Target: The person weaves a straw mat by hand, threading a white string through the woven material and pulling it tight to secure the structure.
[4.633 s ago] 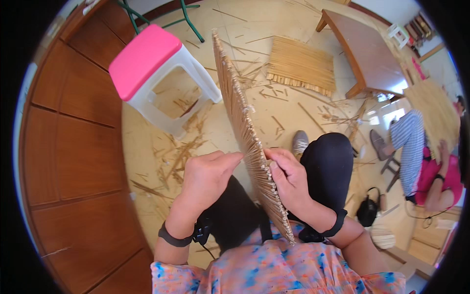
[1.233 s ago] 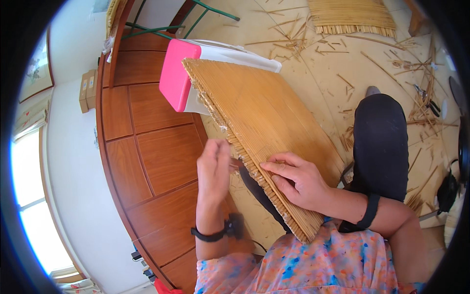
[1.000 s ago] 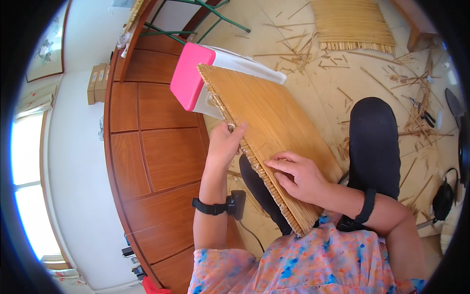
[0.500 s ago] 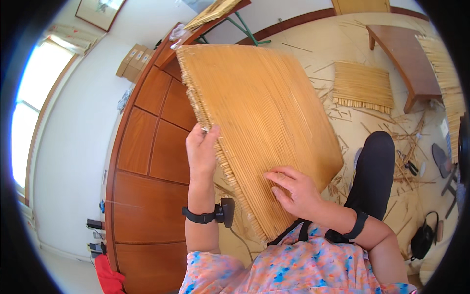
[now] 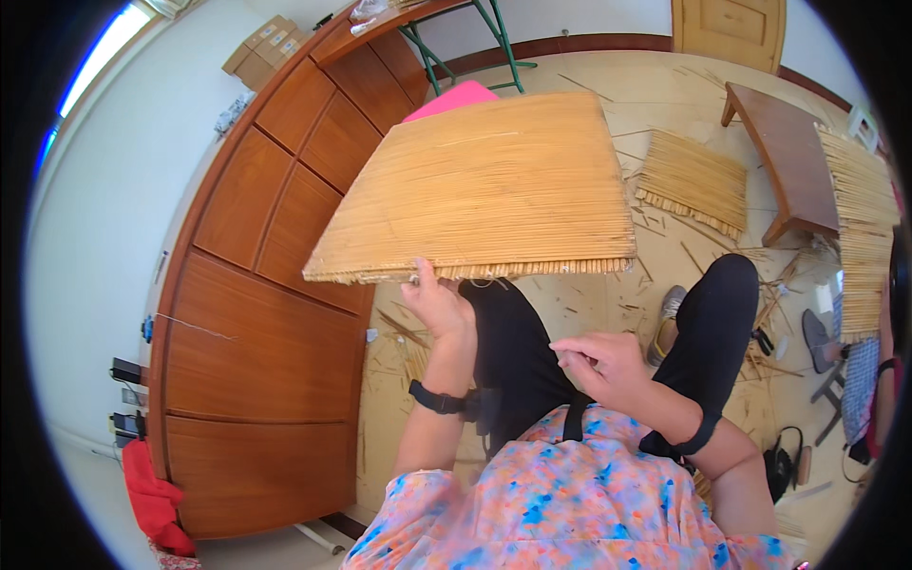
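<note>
A large mat of straw-coloured stalks laid side by side (image 5: 484, 180) is held out over my lap, its near edge thick and showing cut stalk ends. My left hand (image 5: 437, 299) grips that near edge from below, thumb on top and the other fingers hidden under the mat. My right hand (image 5: 608, 369) is apart from the mat, in front of my body above my lap. Its fingers are curled with the thumb close to them; whether something small is between them cannot be made out.
Another stalk mat (image 5: 693, 180) lies on the floor ahead, among scattered stalks. A low brown bench (image 5: 788, 161) stands at the right, near a hanging stalk mat (image 5: 848, 228) and a person's shoe (image 5: 815, 342). Wooden cabinets (image 5: 256, 332) line the left; a green-legged table (image 5: 508, 47) is beyond.
The mat has turned from a steep slant to lying crosswise, farther from my body. My left hand moved with it, and my right hand has come off its surface. A pink thing now shows behind it.
</note>
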Available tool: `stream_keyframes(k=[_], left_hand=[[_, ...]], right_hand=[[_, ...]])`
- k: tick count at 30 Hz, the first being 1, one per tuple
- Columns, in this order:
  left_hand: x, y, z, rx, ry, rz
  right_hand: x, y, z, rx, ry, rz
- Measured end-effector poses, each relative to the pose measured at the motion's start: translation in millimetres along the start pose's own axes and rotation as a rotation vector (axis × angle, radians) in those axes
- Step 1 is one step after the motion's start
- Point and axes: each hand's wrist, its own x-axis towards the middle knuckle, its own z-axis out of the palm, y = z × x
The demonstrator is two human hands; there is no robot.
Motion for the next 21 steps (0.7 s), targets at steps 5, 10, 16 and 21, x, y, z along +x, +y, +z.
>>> stream_keyframes(k=[5, 10, 16, 21], left_hand=[[-28, -45, -9, -0.055, 0.013, -0.159], [-74, -55, -11, -0.063, -0.046, -0.414], [-96, -45, -41, 0.065, -0.306, -0.872], [-86, 10, -44, 0.848, -1.130, -0.541]], right_hand=[[-7, 70, 19, 0.408, -0.120, 0.690], [14, 86, 21, 0.799, 0.282, 0.960], [15, 105, 34, 0.835, 0.539, 1.001], [10, 116, 28, 0.767, 0.570, 1.029]])
